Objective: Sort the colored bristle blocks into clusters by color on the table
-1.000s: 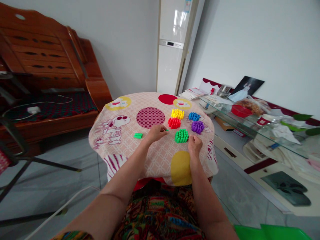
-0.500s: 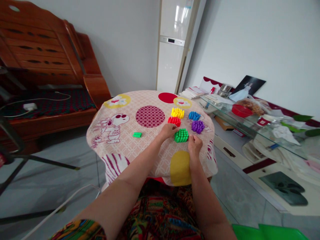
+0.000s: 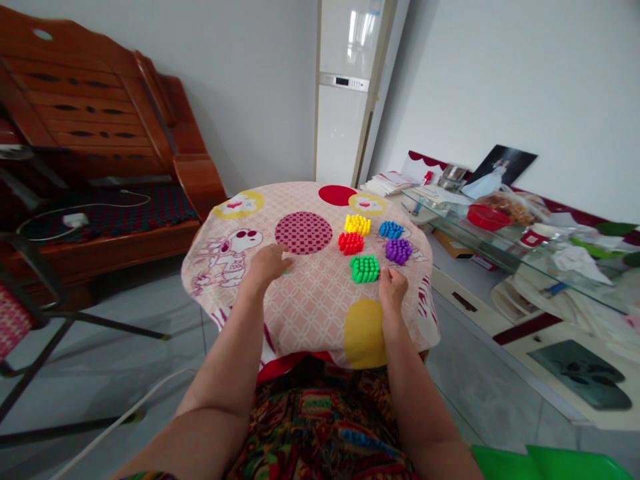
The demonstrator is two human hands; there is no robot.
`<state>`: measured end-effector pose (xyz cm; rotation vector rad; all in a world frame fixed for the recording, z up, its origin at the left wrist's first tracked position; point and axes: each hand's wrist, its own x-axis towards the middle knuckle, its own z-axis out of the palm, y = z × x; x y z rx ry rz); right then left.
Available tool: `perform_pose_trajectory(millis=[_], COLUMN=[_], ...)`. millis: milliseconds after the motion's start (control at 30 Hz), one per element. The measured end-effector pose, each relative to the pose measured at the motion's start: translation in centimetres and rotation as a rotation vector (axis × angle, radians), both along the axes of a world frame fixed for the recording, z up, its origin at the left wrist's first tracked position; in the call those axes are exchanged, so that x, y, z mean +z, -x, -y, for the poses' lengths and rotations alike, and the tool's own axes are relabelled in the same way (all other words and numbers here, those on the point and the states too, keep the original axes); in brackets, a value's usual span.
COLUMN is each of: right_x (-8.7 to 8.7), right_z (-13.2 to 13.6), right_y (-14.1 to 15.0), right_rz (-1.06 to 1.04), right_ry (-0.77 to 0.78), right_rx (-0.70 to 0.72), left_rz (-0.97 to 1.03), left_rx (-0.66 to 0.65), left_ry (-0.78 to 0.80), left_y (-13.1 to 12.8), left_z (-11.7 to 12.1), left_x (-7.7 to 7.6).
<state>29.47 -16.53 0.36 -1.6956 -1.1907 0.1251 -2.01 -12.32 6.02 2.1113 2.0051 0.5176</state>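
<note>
My left hand (image 3: pixel 269 264) is over the left part of the round table, its fingers bent down and closing on a small green plastic piece (image 3: pixel 285 271), mostly hidden under it. My right hand (image 3: pixel 393 288) rests at the right edge of the green cluster of rounded pegs (image 3: pixel 365 269), its fingers curled in; what they hold, if anything, is hidden. Behind the green cluster sit a red cluster (image 3: pixel 351 243) and a yellow cluster (image 3: pixel 357 225). To their right are a purple cluster (image 3: pixel 399 251) and a blue cluster (image 3: pixel 391 230).
A patterned cloth (image 3: pixel 315 307) covers the table. On the right stands a glass-topped cabinet (image 3: pixel 525 257) with papers, a red bowl (image 3: pixel 489 217) and bags. A wooden bench (image 3: pixel 100 133) is at left, a tall white appliance (image 3: pixel 343 120) at the back. Green plastic (image 3: pixel 550 463) shows at bottom right.
My left hand moved right to the green cluster with a small green piece, then swung back left over the loose green pieces. My right hand has stayed by the green cluster.
</note>
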Motion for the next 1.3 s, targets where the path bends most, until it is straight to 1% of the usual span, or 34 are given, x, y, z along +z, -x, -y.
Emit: perform_pose_trajectory(millis=[33, 100, 200, 300, 400, 533, 600, 667, 767, 967, 1167, 1300], right_x=[0.0, 0.0, -0.1, -0.2, -0.3, -0.3, -0.4, -0.5, -0.6, -0.6, -0.7, -0.5], right_z=[0.0, 0.0, 0.0, 0.0, 0.0, 0.1, 0.1, 0.1, 0.1, 0.0, 0.0, 0.1], right_y=[0.0, 0.0, 0.0, -0.1, -0.1, -0.2, -0.3, -0.3, -0.3, -0.2, -0.2, -0.1], right_rz=[0.0, 0.001, 0.003, 0.01, 0.018, 0.022, 0.027, 0.028, 0.025, 0.02, 0.006, 0.001], right_ry=[-0.004, -0.008, -0.004, 0.006, 0.0, -0.019, -0.021, -0.02, -0.028, -0.032, -0.032, -0.033], right_rx=[0.001, 0.0, -0.002, 0.004, 0.012, 0.025, 0.026, 0.022, 0.019, 0.031, 0.027, 0.034], left_rz=[-0.041, -0.107, -0.117, -0.067, 0.047, 0.067, 0.049, 0.036, 0.044, 0.053, 0.084, 0.117], left_rx=[0.017, 0.027, 0.008, -0.042, -0.157, -0.228, -0.243, -0.252, -0.254, -0.2, -0.205, -0.197], left_ry=[0.04, 0.093, 0.073, 0.032, -0.009, -0.018, 0.001, 0.022, 0.034, 0.088, 0.1, 0.086], left_y=[0.7, 1.4, 0.5, -2.3, -6.2, -11.3, -13.0, -14.0, -14.5, -14.3, -14.6, -13.7], left_z=[0.2, 0.5, 0.7, 0.6, 0.3, -0.1, -0.3, -0.6, -0.9, -1.0, -1.1, -1.3], left_x=[-0.1, -0.2, -0.5, -0.5, -0.4, -0.1, 0.1, 0.1, 0.1, -0.3, -0.7, -1.0])
